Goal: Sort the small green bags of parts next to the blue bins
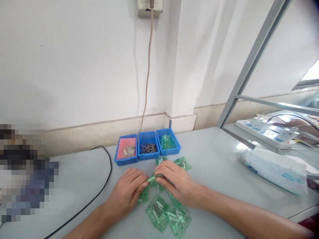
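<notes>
**Both hands pinching one green bag, near side of the bins**

We're holding a small green bag (151, 179) above the table (211, 159), in the middle of the near area. Left hand (131, 186) is gripping its left end, fingertips closed on the plastic; right hand (175, 182) is pinching the right end, thumb below, fingers over. Hands are sitting close, bag bridging them; fingers are hiding part of it.

More filled green bags (157, 212) are lying around and partly under the hands: two are showing whole on the near side, one is sticking out to the far right (183, 162). We're seeing metal pins and pale strips through the plastic.

Far side, three blue bins are standing in a row: left bin (127, 161) is holding a pink sheet with pale pieces on it, middle bin (149, 156) loose dark metal fasteners, right bin (170, 152) crumpled green plastic.

Black cable (109, 169) is running along the left; a white soft pack (276, 171) is lying far right.
</notes>
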Action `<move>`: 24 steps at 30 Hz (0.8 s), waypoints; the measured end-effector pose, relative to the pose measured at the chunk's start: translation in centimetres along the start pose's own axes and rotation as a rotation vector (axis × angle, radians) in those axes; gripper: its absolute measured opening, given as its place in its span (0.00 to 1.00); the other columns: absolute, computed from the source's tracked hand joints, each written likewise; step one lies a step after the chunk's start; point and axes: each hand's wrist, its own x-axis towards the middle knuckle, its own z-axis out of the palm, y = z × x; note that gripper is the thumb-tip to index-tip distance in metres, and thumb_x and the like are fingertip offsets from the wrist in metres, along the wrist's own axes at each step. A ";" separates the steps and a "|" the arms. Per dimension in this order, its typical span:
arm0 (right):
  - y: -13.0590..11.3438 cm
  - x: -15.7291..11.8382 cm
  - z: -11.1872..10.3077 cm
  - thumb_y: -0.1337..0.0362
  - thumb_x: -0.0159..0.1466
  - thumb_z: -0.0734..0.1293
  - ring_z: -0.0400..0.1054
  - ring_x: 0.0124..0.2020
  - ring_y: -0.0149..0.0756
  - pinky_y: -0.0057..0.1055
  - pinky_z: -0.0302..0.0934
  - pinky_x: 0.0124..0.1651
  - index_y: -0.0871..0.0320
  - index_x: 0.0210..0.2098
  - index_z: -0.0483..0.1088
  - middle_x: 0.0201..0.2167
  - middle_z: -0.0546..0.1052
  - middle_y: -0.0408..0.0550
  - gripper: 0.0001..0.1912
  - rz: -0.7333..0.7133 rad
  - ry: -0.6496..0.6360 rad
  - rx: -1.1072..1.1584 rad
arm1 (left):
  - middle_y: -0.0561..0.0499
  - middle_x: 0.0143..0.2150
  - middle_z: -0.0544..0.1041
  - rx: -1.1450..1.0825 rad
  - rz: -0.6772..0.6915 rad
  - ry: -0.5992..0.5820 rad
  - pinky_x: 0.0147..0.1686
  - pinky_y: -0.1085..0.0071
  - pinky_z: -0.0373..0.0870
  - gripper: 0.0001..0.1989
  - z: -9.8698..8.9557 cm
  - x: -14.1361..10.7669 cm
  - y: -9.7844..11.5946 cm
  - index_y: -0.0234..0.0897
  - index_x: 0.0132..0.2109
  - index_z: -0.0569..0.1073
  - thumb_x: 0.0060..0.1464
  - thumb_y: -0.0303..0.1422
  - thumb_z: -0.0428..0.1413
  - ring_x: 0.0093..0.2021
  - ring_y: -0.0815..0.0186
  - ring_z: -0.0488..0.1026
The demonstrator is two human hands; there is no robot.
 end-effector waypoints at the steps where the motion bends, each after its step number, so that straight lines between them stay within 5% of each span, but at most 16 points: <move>1: 0.0 0.0 0.0 0.62 0.81 0.59 0.69 0.47 0.42 0.37 0.66 0.51 0.55 0.50 0.68 0.45 0.75 0.51 0.07 0.002 -0.001 -0.001 | 0.48 0.40 0.78 -0.001 0.000 0.001 0.42 0.65 0.67 0.14 0.0 0.0 0.0 0.38 0.48 0.73 0.79 0.33 0.43 0.39 0.60 0.72; 24: 0.4 -0.1 0.4 0.61 0.80 0.61 0.68 0.47 0.41 0.37 0.64 0.52 0.56 0.50 0.68 0.46 0.75 0.51 0.06 -0.017 -0.028 0.001 | 0.45 0.48 0.80 0.062 0.039 0.127 0.50 0.65 0.76 0.09 0.6 -0.1 -0.2 0.40 0.55 0.75 0.73 0.28 0.54 0.48 0.60 0.78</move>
